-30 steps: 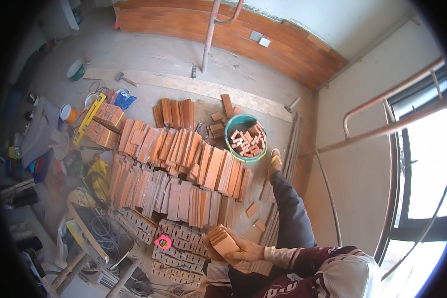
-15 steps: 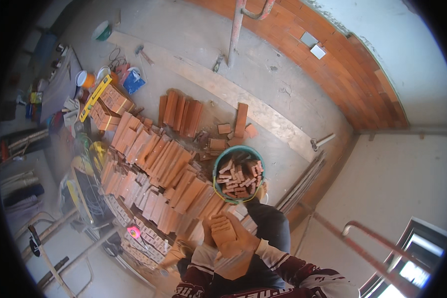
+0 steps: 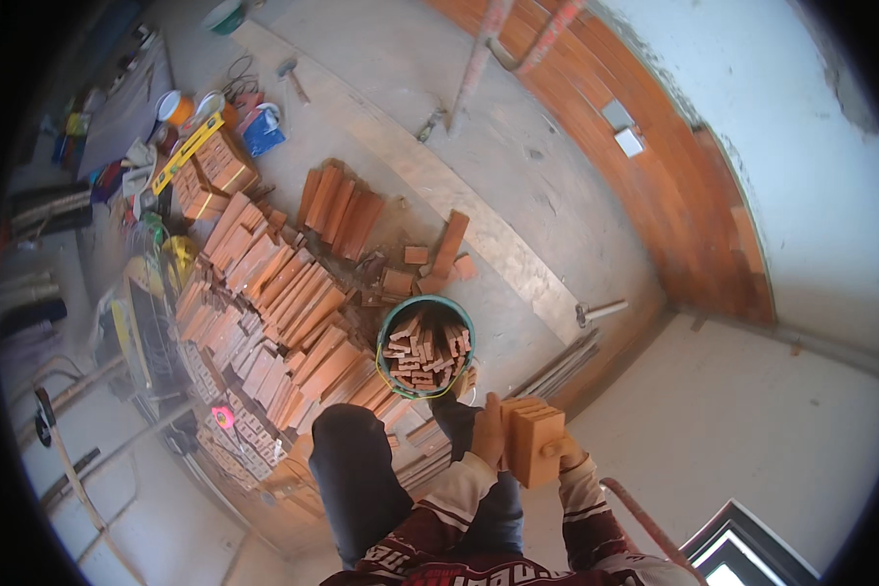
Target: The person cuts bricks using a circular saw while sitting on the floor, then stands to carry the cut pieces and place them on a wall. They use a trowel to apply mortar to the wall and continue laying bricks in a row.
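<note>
Between my two hands is an upright stack of orange brick tiles point(image 3: 534, 451), its upper edge showing several thin layers. My left hand point(image 3: 490, 432) presses on its left side. On the right side, the fingers of my right hand point(image 3: 563, 451) wrap round the lower part. The stack is above my right leg, just right of a green bucket point(image 3: 384, 376) filled with broken tile pieces point(image 3: 426, 350). Left of the bucket, long rows of reddish tiles point(image 3: 288, 293) stand packed on edge across the floor.
A separate bundle of tiles point(image 3: 342, 210) and loose pieces lie beyond the bucket. Farther left are a yellow spirit level point(image 3: 188, 153), a hammer point(image 3: 293, 80) and a pink tape measure point(image 3: 224, 418). Metal bars point(image 3: 566, 376) lie along the right wall; scaffold tubes point(image 3: 474, 68) stand ahead.
My hands have carried the tile stack rightward, from beside the tile rows to right of the bucket. The view has shifted, and my left knee now shows.
</note>
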